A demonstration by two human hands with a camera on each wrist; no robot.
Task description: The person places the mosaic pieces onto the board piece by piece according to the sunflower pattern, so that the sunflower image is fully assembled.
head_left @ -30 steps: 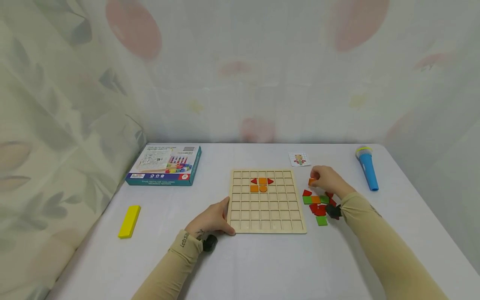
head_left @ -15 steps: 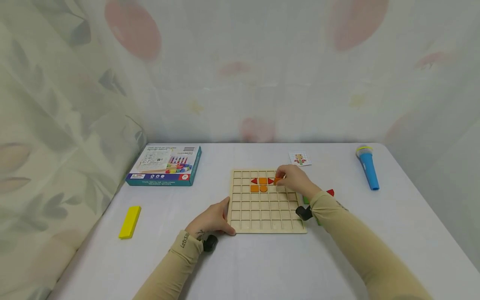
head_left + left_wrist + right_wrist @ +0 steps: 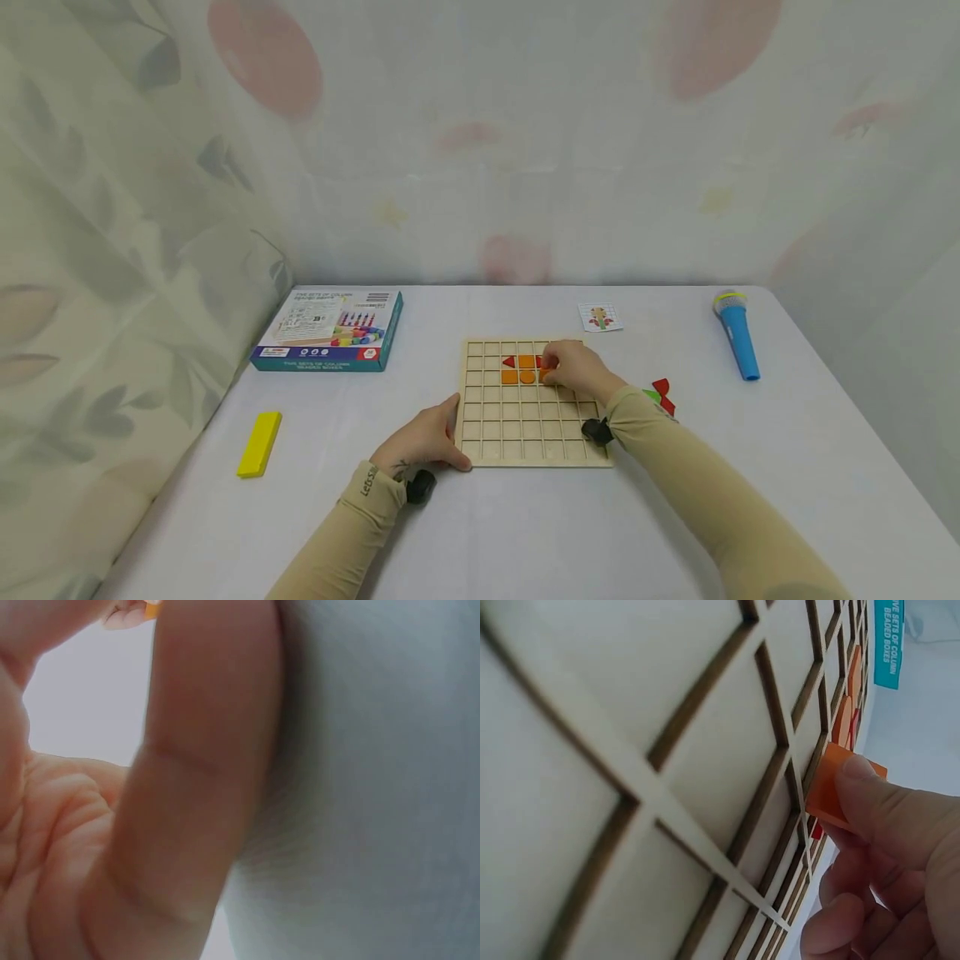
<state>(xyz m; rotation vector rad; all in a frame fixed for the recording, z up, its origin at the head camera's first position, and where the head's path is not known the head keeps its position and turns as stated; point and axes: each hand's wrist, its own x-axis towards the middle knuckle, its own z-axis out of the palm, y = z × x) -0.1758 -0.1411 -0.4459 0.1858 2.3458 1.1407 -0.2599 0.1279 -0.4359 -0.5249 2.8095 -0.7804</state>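
My right hand [image 3: 579, 367] pinches an orange square tile [image 3: 826, 787] between thumb and fingers, close over the wooden grid board [image 3: 528, 429]. In the right wrist view the tile is tilted at a cell's edge. Left of it lie an orange round tile [image 3: 527, 377] and another orange square [image 3: 510, 377]. Behind these sit a red triangle [image 3: 509, 362], a third orange square [image 3: 527, 361] and a second red triangle partly hidden by the fingers. My left hand [image 3: 423, 437] rests against the board's left edge, fingers extended, its thumb at the near left corner.
Red and green tiles [image 3: 663, 392] lie right of the board, mostly hidden by my right forearm. A pattern card [image 3: 600, 317] lies behind the board. A toy microphone [image 3: 738, 342] is far right; a boxed set [image 3: 327, 329] and a yellow block [image 3: 259, 443] are left.
My right hand has carried the orange square tile leftward from the loose tiles to the board, then lowered it slightly nearer beside the round tile. The left hand stays put.
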